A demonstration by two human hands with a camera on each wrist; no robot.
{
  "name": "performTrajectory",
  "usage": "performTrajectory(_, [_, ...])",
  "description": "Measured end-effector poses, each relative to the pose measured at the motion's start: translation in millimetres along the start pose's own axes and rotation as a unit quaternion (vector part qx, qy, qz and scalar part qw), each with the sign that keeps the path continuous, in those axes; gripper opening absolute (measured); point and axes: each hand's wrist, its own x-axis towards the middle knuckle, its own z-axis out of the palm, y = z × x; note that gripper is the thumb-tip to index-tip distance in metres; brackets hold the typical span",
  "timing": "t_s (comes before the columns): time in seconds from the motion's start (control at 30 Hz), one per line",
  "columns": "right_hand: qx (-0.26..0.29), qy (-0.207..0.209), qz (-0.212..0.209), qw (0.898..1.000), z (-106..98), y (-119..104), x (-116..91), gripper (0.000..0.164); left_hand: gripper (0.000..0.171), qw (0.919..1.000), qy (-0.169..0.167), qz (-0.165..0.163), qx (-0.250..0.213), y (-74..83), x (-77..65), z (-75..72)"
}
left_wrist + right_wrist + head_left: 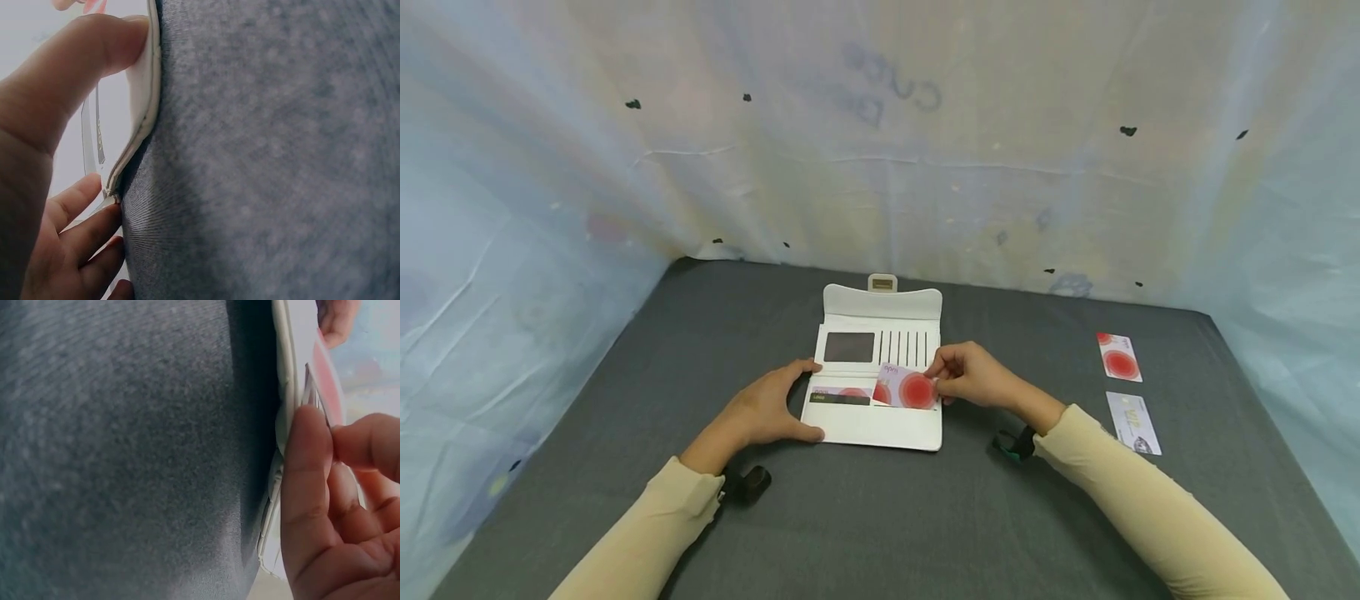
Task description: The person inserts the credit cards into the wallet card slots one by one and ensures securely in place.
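At frame centre, the spread left hand point(763, 407) braces the white rectangular leather-look wallet point(880, 429), seemingly against sliding; the right hand point(976, 377) pinches a pale plastic card with red circles point(897, 386) by its right end; whether its lower edge is slotted is unclear.

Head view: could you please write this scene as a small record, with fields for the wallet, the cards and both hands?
wallet: white, lying open on the grey cloth
left hand: touches the wallet's left side
right hand: pinches the held card
held card: red and white, over the wallet's lower right; insertion unclear
pocketed card: partly showing, wallet's lower left
loose red-and-white card: on the cloth, right
loose silver card: on the cloth, nearer the person
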Motion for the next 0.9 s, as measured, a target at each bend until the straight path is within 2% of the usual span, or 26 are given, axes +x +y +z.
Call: performTrajectory(0.9, [-0.019, -0.036, 0.009, 0.999, -5.6, -3.1, 7.6, 0.009, 0.103, 1.0000, 0.003, 0.002, 0.009, -1.1, 0.5, 0.2])
